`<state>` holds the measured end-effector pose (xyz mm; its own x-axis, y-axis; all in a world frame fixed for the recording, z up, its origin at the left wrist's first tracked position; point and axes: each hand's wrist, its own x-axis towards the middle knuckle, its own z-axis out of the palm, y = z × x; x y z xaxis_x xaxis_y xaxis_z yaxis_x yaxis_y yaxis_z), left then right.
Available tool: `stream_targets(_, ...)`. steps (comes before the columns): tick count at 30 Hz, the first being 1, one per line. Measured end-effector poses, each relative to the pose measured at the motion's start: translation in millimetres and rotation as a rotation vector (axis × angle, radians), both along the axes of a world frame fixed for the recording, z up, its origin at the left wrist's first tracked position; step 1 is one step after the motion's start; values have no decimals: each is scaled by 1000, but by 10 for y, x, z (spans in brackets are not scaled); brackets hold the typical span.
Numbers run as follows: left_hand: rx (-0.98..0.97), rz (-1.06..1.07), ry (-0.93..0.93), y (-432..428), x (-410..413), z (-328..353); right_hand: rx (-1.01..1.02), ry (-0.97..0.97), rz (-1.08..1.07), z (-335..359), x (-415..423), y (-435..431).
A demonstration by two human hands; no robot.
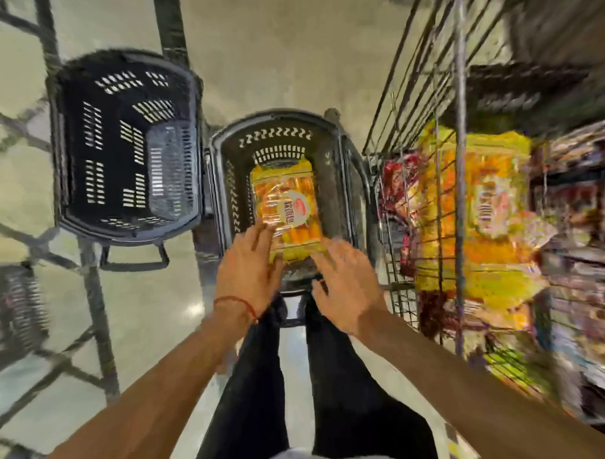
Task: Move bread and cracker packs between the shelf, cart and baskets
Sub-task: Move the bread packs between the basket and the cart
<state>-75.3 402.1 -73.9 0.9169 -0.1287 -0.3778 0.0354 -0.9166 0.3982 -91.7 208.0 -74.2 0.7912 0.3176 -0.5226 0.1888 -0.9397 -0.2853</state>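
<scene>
**Touching the pack [286, 202] with both hands**

We start at our left fingers [262, 236]. They lie nearly straight and close together on the near left corner of the pack, not curled round it. We cannot tell whether the thumb is tucked under the edge. Our right fingers [329, 250] are spread wide and straight. One tip reaches the pack's near right corner, but blur keeps us from saying whether it touches.

Our left hand [247, 269] is over the near rim of the mid basket [229, 183], and a red thread [235, 302] rings its wrist. Our right hand [347, 289] hangs palm down over the same rim.

The pack is yellow and orange with a round label. It lies flat on the bottom of the mid basket, its long side running away from us. That basket is dark plastic and stands on the floor [271, 58] just ahead of our legs in dark trousers [334, 382].

Just beside it on the left stands a larger dark basket [126, 146] with slotted walls. On the right, just beside the mid basket, is the wire cart [393, 270], which holds more yellow packs [482, 202]. Beyond the cart we see the shelf [584, 192], its goods too blurred to tell.
</scene>
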Motion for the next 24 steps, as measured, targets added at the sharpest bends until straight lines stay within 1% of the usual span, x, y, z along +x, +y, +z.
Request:
stream_targets(1, 24, -35, -18, -27, -51, 159, -7, -23, 43, 160, -64, -32)
stream_targets(3, 63, -101, -42, -64, -165, 435, 21, -93, 44, 430, -192, -103)
stream_targets(5, 115, -170, -54, -103, -283, 665, 70, -156, 2, 651, -296, -190)
stream_targets(9, 177, -214, -73, -212, -561, 988, 130, -262, -89, 988, -542, -370)
stream_targets(14, 215, -285, -194, -333, -876, 1316, 167, -367, -185, 1297, -905, -534)
stream_targets(17, 231, -355, -242, -353, -982, 1459, 121, -405, -204, 1405, -1109, -558)
stream_targets(21, 184, -425, -321, -315, -1112, 1545, 18, -470, -235, 1554, -1411, -551)
stream_targets(24, 170, -509, -326, -332, -1201, 1660, -63, -525, -279, 1684, -1643, -564)
